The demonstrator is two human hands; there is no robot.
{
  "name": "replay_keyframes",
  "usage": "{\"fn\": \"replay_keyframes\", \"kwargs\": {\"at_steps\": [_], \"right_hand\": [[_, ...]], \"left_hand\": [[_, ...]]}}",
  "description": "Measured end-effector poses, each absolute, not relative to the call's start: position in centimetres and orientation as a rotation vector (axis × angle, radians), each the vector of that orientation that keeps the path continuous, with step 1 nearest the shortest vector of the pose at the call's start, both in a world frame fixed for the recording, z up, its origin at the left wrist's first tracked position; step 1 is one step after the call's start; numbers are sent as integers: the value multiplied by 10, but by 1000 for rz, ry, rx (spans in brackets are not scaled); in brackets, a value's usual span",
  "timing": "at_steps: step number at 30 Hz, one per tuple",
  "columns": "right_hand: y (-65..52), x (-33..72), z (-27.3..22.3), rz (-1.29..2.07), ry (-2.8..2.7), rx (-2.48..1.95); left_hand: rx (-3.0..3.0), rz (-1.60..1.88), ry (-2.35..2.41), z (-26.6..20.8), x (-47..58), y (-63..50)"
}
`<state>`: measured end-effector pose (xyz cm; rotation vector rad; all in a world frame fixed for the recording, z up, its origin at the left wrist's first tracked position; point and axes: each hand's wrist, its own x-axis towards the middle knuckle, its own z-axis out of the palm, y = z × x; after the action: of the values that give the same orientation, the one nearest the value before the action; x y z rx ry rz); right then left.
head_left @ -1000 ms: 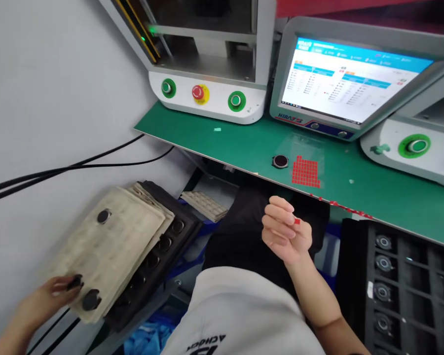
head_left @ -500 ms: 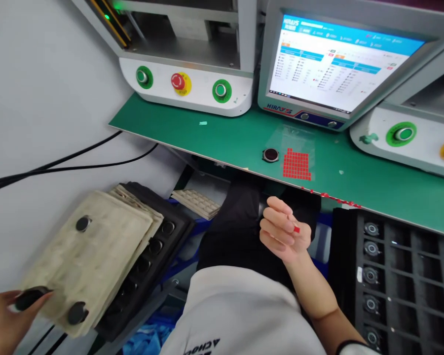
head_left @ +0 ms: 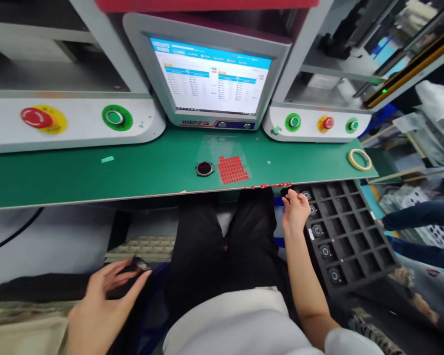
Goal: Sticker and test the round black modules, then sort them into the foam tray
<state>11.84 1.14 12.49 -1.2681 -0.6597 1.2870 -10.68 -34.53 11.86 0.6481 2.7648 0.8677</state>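
My left hand (head_left: 102, 301) grips a round, dark watch case (head_left: 142, 265) between thumb and fingers, low on the left. At the front edge of the bench, my right hand (head_left: 296, 209) has its fingertips drawn together close to a row of small red stickers (head_left: 263, 187); whether anything is in them is hidden. A watch head (head_left: 204, 168) lies face up on the green bench (head_left: 140, 172). Beside it is a clear sheet with a block of red square stickers (head_left: 233, 170). Under my right hand's side, a black compartment tray (head_left: 350, 231) carries several watch cases in its left column.
Behind the bench stand a monitor (head_left: 214, 79) and machine panels with green buttons (head_left: 117, 117) and red stop buttons (head_left: 37, 117). A tape roll (head_left: 359, 159) lies at the right end. Pale trays (head_left: 25, 333) are at lower left. Another person's legs (head_left: 422, 215) show at right.
My view has swung right. My left hand has lifted the watch case from the pale tray stack. My right hand has moved to the bench edge; the red sticker at its fingers no longer shows.
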Motion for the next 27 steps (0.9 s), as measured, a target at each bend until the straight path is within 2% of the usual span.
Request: {"fn": "replay_keyframes", "kwargs": {"at_steps": [10,16,21,27], "right_hand": [[39,108,106,1277,-810,-1376],[32,119,127,970,-1158,-1307],[52,79,166,878,-1813,-1069],[72,-14,175,810,-2651,-744]], "left_hand": [[878,930,2550,104,-74,-298],[837,1106,2369,95,-68,-288],[768,1308,2094,105,-60,-259],[1380,1371,1925,138,-60,-178]]}}
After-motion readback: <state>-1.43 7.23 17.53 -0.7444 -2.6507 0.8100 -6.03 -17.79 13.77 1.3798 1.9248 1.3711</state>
